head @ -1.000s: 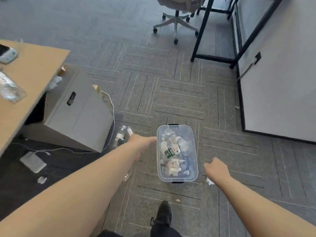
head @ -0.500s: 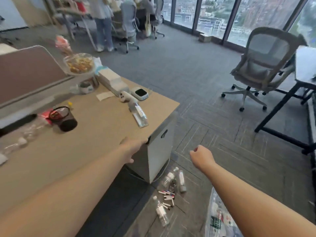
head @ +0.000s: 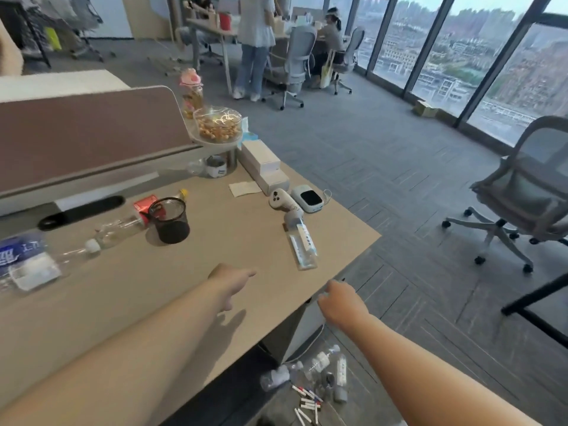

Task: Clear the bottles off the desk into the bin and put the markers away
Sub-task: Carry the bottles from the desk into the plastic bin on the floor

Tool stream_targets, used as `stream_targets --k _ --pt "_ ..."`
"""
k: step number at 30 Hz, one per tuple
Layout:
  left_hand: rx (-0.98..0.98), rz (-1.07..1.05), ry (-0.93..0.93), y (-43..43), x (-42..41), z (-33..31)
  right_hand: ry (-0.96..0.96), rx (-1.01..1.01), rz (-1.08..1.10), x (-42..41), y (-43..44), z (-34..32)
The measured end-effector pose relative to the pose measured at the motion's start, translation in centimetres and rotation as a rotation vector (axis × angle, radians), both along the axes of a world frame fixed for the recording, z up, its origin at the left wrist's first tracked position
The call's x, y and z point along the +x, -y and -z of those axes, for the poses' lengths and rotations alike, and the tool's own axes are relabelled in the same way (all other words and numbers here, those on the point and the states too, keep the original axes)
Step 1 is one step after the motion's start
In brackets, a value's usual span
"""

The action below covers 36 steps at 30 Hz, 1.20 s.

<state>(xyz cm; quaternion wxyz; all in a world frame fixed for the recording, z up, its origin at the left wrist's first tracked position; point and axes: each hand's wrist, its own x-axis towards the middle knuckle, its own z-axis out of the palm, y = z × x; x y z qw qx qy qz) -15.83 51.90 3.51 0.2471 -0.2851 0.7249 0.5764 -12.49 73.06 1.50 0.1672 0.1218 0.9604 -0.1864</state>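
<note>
A clear bottle with a blue-and-white label (head: 301, 245) lies on the wooden desk (head: 196, 290) near its right edge. Two more bottles lie at the left: a big one with a blue label (head: 27, 262) and a clear one with a red label (head: 123, 224). A black mesh pen cup (head: 169, 220) stands between them. My left hand (head: 231, 279) hovers over the desk, empty, fingers loose, short of the right bottle. My right hand (head: 342, 301) hangs past the desk corner, fingers curled, empty. On the floor lie several bottles (head: 319, 368) and several markers (head: 307, 405).
A white controller (head: 284, 202), a small white device (head: 309, 199), white boxes (head: 264, 166) and a snack bowl (head: 218, 126) crowd the desk's far end. A grey office chair (head: 528, 192) stands at right. People work at a far table (head: 255, 47). A partition screen (head: 86, 133) borders the desk.
My view swung up from the floor bin to the desk. Both hands moved forward; my left hand now reaches over the desktop toward the right bottle.
</note>
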Motion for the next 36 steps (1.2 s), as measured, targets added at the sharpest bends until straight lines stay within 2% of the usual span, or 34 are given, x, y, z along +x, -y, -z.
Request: stream_targets --k 9,13,17,21,26,30,36 --pt "-0.051 -0.111 -0.010 -1.3 -8.5 0.8 -0.096 -0.046 -0.042 -15.7 -0.8 -4.9" --pt "-0.109 -0.199 -0.032 0.3 -11.0 1.6 -0.149 -0.133 0.045 -21.5 0.5 -2.4" --pt "-0.143 -0.282 -0.054 3.4 -11.9 2.9 0.108 -0.076 -0.011 -20.4 2.9 5.6" --pt "-0.175 -0.342 -0.044 7.3 -10.9 3.2 0.087 -0.093 -0.006 -19.2 3.9 8.0" --pt "-0.244 -0.433 -0.014 12.2 -8.8 2.1 0.056 -0.167 -0.028 -20.3 6.9 6.3" --pt "-0.333 -0.390 -0.041 15.6 -8.3 0.1 -0.043 -0.296 -0.049 -19.1 11.6 2.3" --pt "-0.501 -0.350 -0.076 20.1 -8.0 -2.0 -0.126 -0.370 -0.219 -18.9 19.2 -3.9"
